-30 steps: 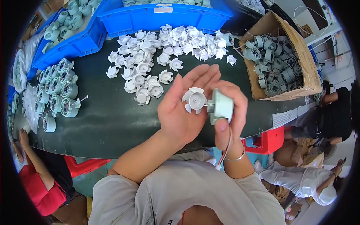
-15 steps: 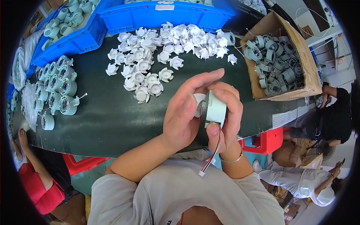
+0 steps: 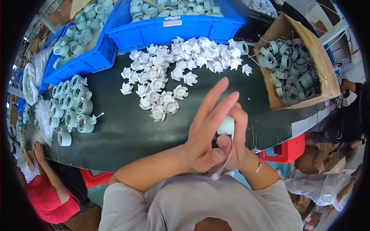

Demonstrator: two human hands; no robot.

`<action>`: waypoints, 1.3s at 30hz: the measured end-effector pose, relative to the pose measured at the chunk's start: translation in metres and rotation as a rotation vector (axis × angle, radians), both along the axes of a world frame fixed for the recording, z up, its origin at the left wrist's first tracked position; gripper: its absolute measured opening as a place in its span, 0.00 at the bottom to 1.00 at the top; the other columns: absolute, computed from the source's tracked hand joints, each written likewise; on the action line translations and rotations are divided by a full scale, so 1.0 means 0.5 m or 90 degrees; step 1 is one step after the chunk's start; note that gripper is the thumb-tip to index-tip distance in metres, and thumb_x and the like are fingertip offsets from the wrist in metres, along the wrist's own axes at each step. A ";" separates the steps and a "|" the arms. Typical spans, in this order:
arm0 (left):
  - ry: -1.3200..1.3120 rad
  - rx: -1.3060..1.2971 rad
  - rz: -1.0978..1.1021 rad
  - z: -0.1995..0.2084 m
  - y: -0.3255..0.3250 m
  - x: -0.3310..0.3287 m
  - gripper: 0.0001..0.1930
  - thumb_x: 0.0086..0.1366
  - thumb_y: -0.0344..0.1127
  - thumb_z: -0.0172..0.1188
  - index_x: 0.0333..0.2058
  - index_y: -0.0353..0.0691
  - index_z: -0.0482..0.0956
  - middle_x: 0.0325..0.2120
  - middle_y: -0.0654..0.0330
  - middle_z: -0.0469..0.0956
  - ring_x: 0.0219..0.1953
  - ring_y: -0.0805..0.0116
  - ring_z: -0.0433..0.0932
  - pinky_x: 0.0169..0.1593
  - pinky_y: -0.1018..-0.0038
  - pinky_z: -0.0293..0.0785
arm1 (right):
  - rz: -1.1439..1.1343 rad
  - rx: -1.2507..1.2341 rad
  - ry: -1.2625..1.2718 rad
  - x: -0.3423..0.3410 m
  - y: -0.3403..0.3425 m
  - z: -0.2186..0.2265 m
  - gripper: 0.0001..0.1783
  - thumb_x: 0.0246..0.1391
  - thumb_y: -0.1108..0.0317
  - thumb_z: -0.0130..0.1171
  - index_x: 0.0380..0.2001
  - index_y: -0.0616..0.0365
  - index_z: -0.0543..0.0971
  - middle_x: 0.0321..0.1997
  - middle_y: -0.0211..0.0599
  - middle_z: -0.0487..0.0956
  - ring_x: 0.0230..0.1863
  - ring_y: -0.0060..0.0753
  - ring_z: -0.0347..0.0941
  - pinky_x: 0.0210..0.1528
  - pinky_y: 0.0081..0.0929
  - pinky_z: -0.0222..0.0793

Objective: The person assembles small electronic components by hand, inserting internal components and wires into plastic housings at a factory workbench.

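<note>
A pale green round motor housing (image 3: 226,126) is gripped in my right hand (image 3: 240,144), whose fingers curl round its far side. Its thin cable (image 3: 230,156) hangs down past the right thumb to a white plug blurred by motion. My left hand (image 3: 204,136) is open, fingers stretched out, and lies across the housing's left side. That hand hides whether the small white fan wheel is still on the housing. Farther off, many loose white fan wheels (image 3: 153,84) are heaped on the dark green tabletop (image 3: 127,140).
Several pale green motors (image 3: 84,106) stand grouped at the left. Blue bins (image 3: 173,32) of pale green housings line the back. A cardboard box (image 3: 327,82) of motors sits at the right. Red stools (image 3: 289,148) and other people are beyond the table edge.
My left hand has swept across the housing, its fingers now straighter and covering the white fan wheel seen before. The view has shifted, so the table contents sit lower and farther right.
</note>
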State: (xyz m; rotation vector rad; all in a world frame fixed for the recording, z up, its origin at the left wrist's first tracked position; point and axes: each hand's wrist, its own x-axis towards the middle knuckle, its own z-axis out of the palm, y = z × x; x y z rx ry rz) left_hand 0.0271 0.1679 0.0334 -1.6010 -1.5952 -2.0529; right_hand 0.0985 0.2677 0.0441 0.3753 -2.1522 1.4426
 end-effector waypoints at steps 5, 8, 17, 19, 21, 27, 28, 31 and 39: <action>-0.049 -0.329 -0.123 -0.031 -0.009 -0.053 0.36 0.60 0.53 0.35 0.56 0.27 0.44 0.57 0.42 0.44 0.61 0.49 0.43 0.60 0.63 0.38 | -0.013 -0.181 -0.208 -0.017 0.028 -0.050 0.24 0.54 0.68 0.41 0.52 0.64 0.51 0.47 0.39 0.61 0.46 0.28 0.58 0.51 0.25 0.52; 0.042 -0.299 0.091 0.038 0.001 -0.209 0.21 0.54 0.36 0.54 0.47 0.37 0.64 0.44 0.51 0.68 0.46 0.55 0.68 0.49 0.65 0.62 | 0.041 -0.547 -0.167 -0.041 0.087 -0.075 0.18 0.52 0.67 0.48 0.45 0.55 0.59 0.46 0.38 0.63 0.41 0.25 0.63 0.37 0.22 0.64; 0.477 -0.873 0.583 0.097 0.150 -0.769 0.19 0.51 0.46 0.56 0.33 0.34 0.73 0.27 0.49 0.76 0.33 0.53 0.75 0.37 0.66 0.71 | 0.011 -0.576 -0.260 -0.052 0.155 -0.083 0.34 0.38 0.74 0.62 0.48 0.53 0.57 0.47 0.47 0.65 0.36 0.36 0.69 0.34 0.29 0.69; 0.443 -0.998 0.577 0.057 0.150 -0.812 0.25 0.47 0.50 0.58 0.34 0.33 0.71 0.29 0.49 0.75 0.33 0.53 0.75 0.38 0.65 0.71 | 0.002 -0.577 -0.257 -0.056 0.164 -0.085 0.34 0.38 0.73 0.62 0.48 0.54 0.57 0.46 0.46 0.66 0.36 0.34 0.69 0.33 0.28 0.69; 0.424 -0.964 0.519 0.055 0.133 -0.854 0.23 0.46 0.50 0.58 0.34 0.37 0.74 0.35 0.51 0.74 0.37 0.55 0.74 0.39 0.65 0.70 | -0.058 -0.567 -0.262 -0.059 0.168 -0.085 0.34 0.38 0.73 0.63 0.48 0.55 0.56 0.45 0.44 0.66 0.35 0.33 0.69 0.33 0.26 0.69; 0.188 -0.877 0.418 0.053 0.129 -0.815 0.29 0.49 0.52 0.55 0.37 0.27 0.70 0.36 0.43 0.73 0.39 0.51 0.73 0.42 0.64 0.68 | -0.047 -0.560 -0.260 -0.076 0.161 -0.090 0.31 0.39 0.79 0.60 0.47 0.57 0.57 0.42 0.38 0.66 0.39 0.28 0.67 0.37 0.24 0.67; 0.229 -0.874 0.492 0.051 0.134 -0.815 0.34 0.51 0.59 0.50 0.38 0.25 0.69 0.36 0.41 0.72 0.41 0.50 0.72 0.43 0.64 0.68 | -0.045 -0.523 -0.267 -0.075 0.160 -0.096 0.30 0.39 0.80 0.59 0.47 0.56 0.57 0.42 0.37 0.66 0.39 0.26 0.66 0.37 0.23 0.67; 0.235 -0.904 0.493 0.071 0.149 -0.793 0.39 0.52 0.63 0.46 0.40 0.23 0.67 0.38 0.40 0.71 0.41 0.49 0.71 0.44 0.64 0.67 | -0.040 -0.549 -0.290 -0.077 0.152 -0.096 0.30 0.40 0.81 0.58 0.47 0.56 0.58 0.42 0.38 0.66 0.38 0.26 0.66 0.35 0.22 0.67; 0.144 -0.829 0.587 0.088 0.139 -0.790 0.28 0.47 0.52 0.55 0.36 0.29 0.72 0.35 0.42 0.73 0.38 0.51 0.73 0.41 0.64 0.68 | -0.038 -0.558 -0.241 -0.044 0.153 -0.087 0.31 0.41 0.79 0.58 0.48 0.58 0.56 0.42 0.42 0.66 0.35 0.29 0.69 0.34 0.25 0.70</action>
